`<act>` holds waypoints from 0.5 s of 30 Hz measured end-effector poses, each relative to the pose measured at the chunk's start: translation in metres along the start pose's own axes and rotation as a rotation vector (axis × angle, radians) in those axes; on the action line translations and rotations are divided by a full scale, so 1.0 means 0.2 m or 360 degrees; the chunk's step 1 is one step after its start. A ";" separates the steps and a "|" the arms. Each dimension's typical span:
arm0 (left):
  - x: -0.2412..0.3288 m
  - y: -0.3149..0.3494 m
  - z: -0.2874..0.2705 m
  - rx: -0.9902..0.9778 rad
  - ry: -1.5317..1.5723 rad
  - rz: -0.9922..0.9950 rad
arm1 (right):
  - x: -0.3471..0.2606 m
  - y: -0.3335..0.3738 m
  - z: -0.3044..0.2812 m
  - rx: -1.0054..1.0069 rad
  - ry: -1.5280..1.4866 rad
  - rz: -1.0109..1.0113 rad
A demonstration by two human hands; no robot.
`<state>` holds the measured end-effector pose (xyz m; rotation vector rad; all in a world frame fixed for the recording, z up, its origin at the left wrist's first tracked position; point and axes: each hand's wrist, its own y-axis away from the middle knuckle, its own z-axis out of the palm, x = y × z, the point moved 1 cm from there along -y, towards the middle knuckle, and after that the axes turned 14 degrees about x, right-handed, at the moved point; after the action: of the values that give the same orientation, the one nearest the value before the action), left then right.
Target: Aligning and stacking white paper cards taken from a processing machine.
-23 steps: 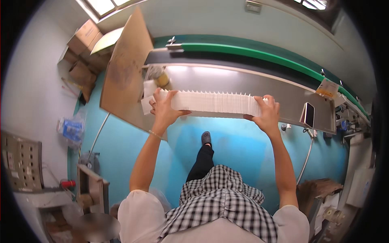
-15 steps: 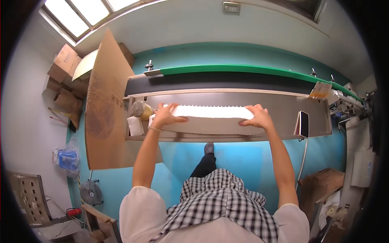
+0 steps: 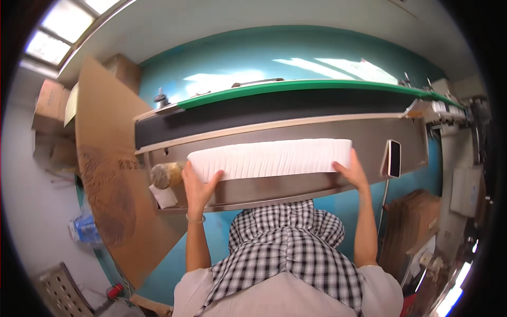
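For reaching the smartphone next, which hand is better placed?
Probably the right hand: it holds the white stack at the end nearer the smartphone; the left hand holds the opposite end.

Worktop [image 3: 369, 138]: long, metallic, grey-brown, shallow-rimmed. At the left end, a rounded yellowish item [image 3: 165, 175] is placed beside a small white packet [image 3: 163, 196]; toward the right end, a dark-screened phone [image 3: 394, 158] is propped. Whether the white pleated stack [image 3: 274, 158] is supported mid-surface cannot be told.
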<state>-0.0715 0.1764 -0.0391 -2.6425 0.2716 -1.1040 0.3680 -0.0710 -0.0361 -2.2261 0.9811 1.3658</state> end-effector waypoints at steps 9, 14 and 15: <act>0.18 -0.04 -0.04 -0.0237 -0.0940 -0.0036 | -0.22 -0.16 0.14 0.0203 0.0126 0.0256; 0.69 -0.03 0.47 -0.0427 0.0207 0.0597 | -0.17 -0.27 0.13 0.0154 -0.0134 0.0390; 0.84 -0.03 0.59 -0.0496 0.0294 0.0731 | -0.16 -0.28 0.15 0.0062 -0.0367 0.0422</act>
<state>0.1295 0.1566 -0.0042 -2.5253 1.1059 -1.2165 0.3793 -0.0026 -0.0253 -1.9078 1.2366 1.6565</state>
